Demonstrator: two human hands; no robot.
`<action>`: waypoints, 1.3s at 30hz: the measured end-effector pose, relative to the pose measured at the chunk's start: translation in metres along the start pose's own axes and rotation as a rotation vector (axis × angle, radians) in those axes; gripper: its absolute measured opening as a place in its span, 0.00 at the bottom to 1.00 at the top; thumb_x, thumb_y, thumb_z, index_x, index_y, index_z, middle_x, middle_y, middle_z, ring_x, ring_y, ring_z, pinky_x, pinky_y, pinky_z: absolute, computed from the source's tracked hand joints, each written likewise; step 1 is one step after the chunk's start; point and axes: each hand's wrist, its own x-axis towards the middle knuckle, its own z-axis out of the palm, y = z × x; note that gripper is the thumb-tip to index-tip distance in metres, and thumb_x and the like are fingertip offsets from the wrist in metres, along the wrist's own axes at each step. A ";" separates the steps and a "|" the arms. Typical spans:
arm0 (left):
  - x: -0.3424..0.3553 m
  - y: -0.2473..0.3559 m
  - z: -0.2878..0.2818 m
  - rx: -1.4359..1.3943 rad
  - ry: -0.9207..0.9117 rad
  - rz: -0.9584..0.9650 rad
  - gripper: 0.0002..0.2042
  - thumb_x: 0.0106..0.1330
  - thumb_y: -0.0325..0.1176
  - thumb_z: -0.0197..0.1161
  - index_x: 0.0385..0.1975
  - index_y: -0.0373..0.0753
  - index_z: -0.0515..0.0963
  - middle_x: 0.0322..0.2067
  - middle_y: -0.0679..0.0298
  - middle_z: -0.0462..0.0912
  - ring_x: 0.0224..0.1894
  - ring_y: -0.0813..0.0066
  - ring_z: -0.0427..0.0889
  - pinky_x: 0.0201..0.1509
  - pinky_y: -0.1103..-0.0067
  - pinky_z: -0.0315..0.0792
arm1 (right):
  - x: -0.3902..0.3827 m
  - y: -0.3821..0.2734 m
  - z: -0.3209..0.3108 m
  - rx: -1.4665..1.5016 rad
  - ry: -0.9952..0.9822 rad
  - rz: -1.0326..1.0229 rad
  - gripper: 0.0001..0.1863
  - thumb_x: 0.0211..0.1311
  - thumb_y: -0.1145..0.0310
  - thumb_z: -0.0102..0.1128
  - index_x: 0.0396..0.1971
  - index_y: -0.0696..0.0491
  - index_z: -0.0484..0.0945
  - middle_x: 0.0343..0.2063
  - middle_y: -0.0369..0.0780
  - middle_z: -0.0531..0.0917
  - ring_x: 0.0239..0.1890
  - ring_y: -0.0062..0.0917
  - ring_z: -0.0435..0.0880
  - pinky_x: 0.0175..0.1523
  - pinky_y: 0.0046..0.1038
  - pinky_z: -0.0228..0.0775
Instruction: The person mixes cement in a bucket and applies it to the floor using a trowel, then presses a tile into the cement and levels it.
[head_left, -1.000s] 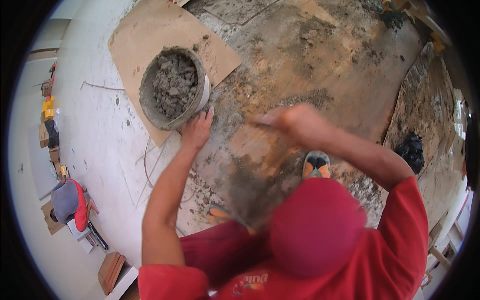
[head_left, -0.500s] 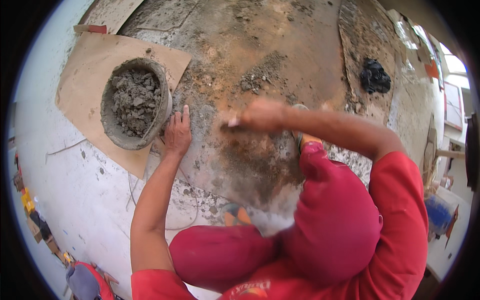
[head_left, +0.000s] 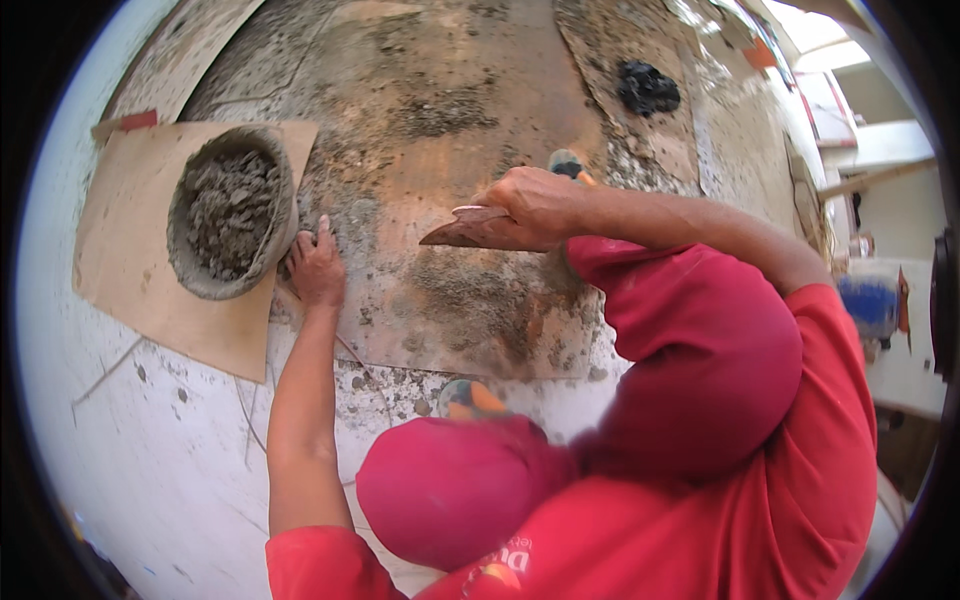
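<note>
My right hand (head_left: pixel 540 205) is closed around a trowel (head_left: pixel 462 236), its brown pointed blade aimed left over a dirt-covered board (head_left: pixel 560 362). The grip end is hidden inside my fingers. Below the blade, loose dark mortar crumbs (head_left: pixel 480 285) are spread on the board. My left hand (head_left: pixel 318 270) rests with fingers stretched out on the board's left edge, close against the side of a bucket (head_left: pixel 290 215). Lumpy grey mortar (head_left: pixel 228 215) fills the bucket, which stands on a tan sheet (head_left: pixel 125 225).
A heap of crumbs (head_left: pixel 445 112) lies farther off on the board. A crumpled black plastic bag (head_left: pixel 647 88) sits at the far right. My shoes (head_left: pixel 470 398) are at the near edge. Thin wires (head_left: pixel 250 415) trail over the white floor. A blue drum-like object (head_left: pixel 868 306) stands at right.
The view has shifted, so the bucket and bag appear farther left. My right hand, blurred before, has turned and the trowel blade now shows plainly. My left hand stays beside the bucket.
</note>
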 end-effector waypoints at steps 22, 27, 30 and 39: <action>0.014 0.021 0.002 0.083 -0.089 0.051 0.25 0.74 0.33 0.55 0.72 0.43 0.68 0.47 0.49 0.74 0.50 0.47 0.74 0.55 0.60 0.68 | -0.203 0.140 0.083 0.391 0.765 0.512 0.19 0.58 0.62 0.69 0.50 0.52 0.86 0.36 0.47 0.88 0.38 0.37 0.88 0.50 0.38 0.80; -0.001 0.059 -0.054 0.058 -0.153 0.214 0.30 0.74 0.33 0.54 0.76 0.39 0.59 0.59 0.41 0.70 0.61 0.40 0.70 0.64 0.59 0.65 | -0.522 0.116 0.137 0.534 1.120 1.213 0.17 0.62 0.63 0.69 0.44 0.60 0.84 0.33 0.40 0.89 0.34 0.22 0.87 0.42 0.29 0.81; -0.015 0.090 -0.084 -0.017 -0.317 0.335 0.31 0.73 0.31 0.56 0.76 0.38 0.60 0.60 0.41 0.69 0.61 0.40 0.70 0.65 0.60 0.65 | -0.699 0.052 0.209 0.530 1.552 1.549 0.20 0.57 0.74 0.72 0.49 0.65 0.81 0.39 0.41 0.88 0.35 0.23 0.87 0.43 0.28 0.83; 0.029 0.142 -0.146 0.006 -0.751 0.500 0.25 0.71 0.25 0.58 0.69 0.36 0.68 0.49 0.42 0.75 0.50 0.39 0.77 0.54 0.60 0.73 | -0.692 0.170 0.180 0.474 1.313 1.542 0.25 0.49 0.73 0.75 0.49 0.65 0.82 0.34 0.41 0.89 0.33 0.21 0.86 0.41 0.29 0.80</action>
